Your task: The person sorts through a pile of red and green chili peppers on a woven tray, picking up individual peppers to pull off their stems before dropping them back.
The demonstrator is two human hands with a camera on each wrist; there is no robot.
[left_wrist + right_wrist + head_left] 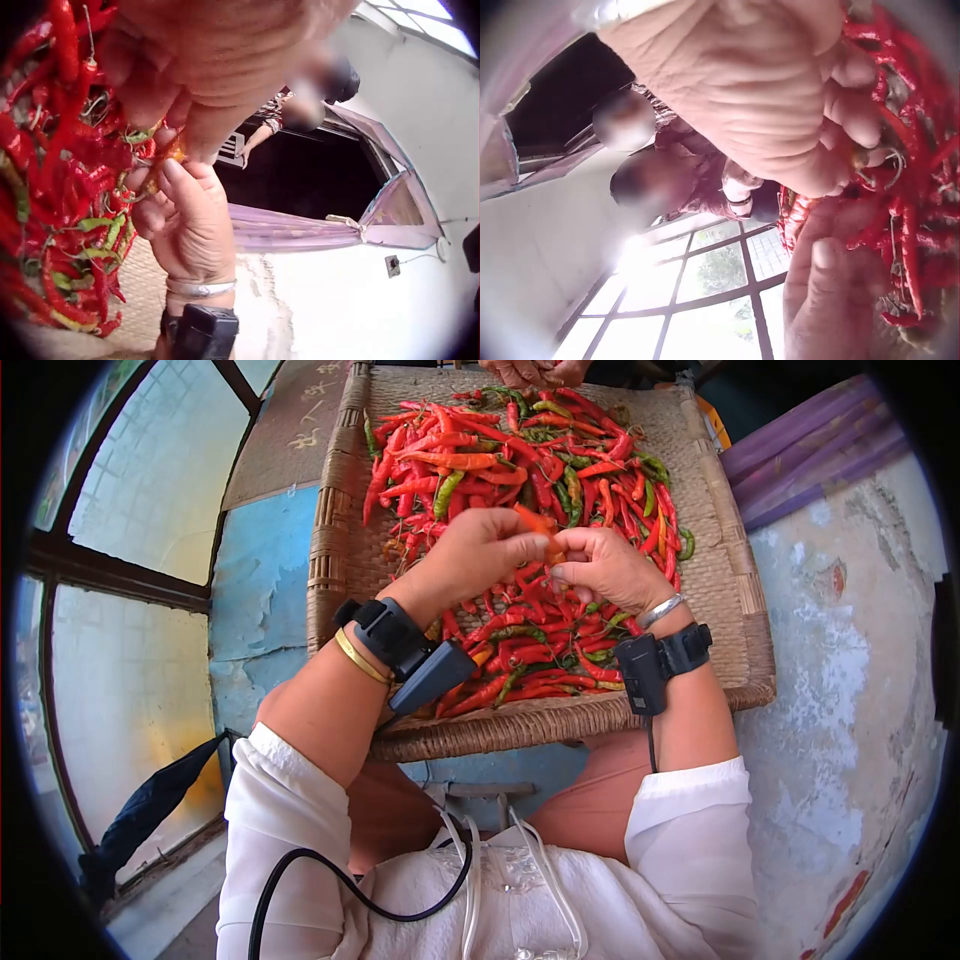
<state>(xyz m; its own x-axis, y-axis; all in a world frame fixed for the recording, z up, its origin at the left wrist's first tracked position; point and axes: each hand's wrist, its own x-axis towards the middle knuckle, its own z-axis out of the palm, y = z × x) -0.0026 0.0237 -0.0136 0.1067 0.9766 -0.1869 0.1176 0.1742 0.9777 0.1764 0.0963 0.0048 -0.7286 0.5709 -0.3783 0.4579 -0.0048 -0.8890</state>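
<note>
Both hands meet over a heap of red and green chili peppers [520, 630] on a woven tray [725, 595]. My left hand [485, 555] pinches an orange-red pepper [535, 520] between thumb and fingers. Touching the lower end of that pepper, my right hand [612, 568] has its thumb and fingertips closed on it. In the left wrist view the right hand [191, 225] pinches an orange piece [169, 161] beside the left hand [225, 60]. In the right wrist view the palm of the right hand [742, 97] hides most of the pepper; the left hand [829, 292] is below.
Another person's hands [535, 372] are at the tray's far edge. A window [130, 660] stands at the left, a peeling wall [830, 690] at the right with a purple curtain [810, 455]. A black cable [345, 880] crosses my lap.
</note>
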